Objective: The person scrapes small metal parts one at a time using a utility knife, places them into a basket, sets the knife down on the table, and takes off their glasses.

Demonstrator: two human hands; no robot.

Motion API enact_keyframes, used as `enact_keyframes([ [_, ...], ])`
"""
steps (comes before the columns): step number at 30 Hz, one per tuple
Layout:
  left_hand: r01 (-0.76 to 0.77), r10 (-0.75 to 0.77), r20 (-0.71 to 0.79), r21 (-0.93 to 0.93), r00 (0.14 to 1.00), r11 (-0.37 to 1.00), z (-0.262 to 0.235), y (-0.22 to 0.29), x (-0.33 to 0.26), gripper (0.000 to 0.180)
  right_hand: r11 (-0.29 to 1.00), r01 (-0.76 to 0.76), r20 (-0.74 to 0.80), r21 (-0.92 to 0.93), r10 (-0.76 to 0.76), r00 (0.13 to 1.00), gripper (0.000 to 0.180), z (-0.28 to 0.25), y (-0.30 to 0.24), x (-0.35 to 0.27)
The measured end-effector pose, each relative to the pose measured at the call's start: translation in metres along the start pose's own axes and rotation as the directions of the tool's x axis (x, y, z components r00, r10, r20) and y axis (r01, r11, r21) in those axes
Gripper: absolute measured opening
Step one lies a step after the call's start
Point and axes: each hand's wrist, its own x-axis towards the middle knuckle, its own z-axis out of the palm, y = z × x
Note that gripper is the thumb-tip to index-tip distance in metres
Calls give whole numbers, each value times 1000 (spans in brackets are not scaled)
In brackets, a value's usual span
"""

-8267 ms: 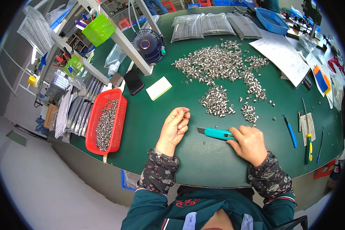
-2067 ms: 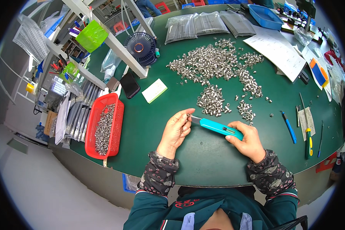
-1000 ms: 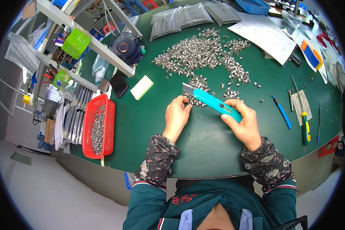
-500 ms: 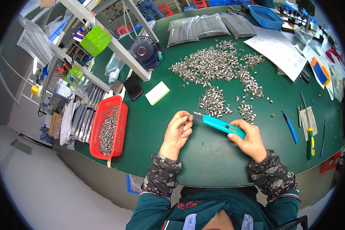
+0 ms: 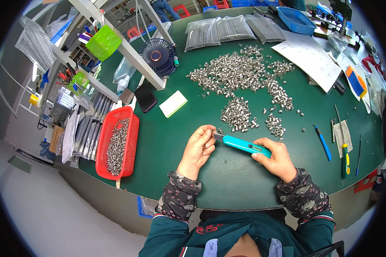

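My right hand point(image 5: 278, 158) grips a teal utility knife point(image 5: 243, 144) by its rear end. The knife's blade point(image 5: 218, 137) is out and points left, its tip touching or nearly touching what my left hand pinches. Between the thumb and fingertips of my left hand point(image 5: 197, 147) sits a small metal ring point(image 5: 212, 130), mostly hidden by the fingers. Just beyond both hands lies a small heap of short shiny metal rings point(image 5: 236, 115), with a larger pile point(image 5: 231, 73) of the same behind it.
A red plastic basket point(image 5: 134, 147) with many metal rings stands at the left. Nearby are a phone point(image 5: 146, 97), a notepad point(image 5: 173, 104) and a small fan point(image 5: 158, 56). At the right lie a blue pen-like tool point(image 5: 323, 143) and a screwdriver point(image 5: 345, 160). Plastic bags point(image 5: 236, 28) lie at the back.
The knife has shifted slightly left and down, bringing its blade up to the ring in my left hand. The whole view has moved slightly.
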Motion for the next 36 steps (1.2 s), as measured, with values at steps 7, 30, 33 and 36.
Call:
enact_keyframes([
  [7, -31, 31, 11, 48, 999, 998, 0, -3, -1, 11, 997, -79, 62, 1, 79, 995, 27, -4, -1, 0],
  [30, -84, 92, -48, 155, 995, 984, 2, -5, -3, 13, 975, 59, -84, -212, -78, 993, 28, 1, -1, -3],
  [33, -87, 93, -31, 159, 995, 983, 1, -5, -3, 14, 970, 66, -88, -235, -89, 992, 28, 1, -2, -4],
  [36, -88, 92, -17, 169, 996, 982, 0, -5, -2, 15, 966, 81, -97, -244, -108, 989, 27, 1, -1, -3],
])
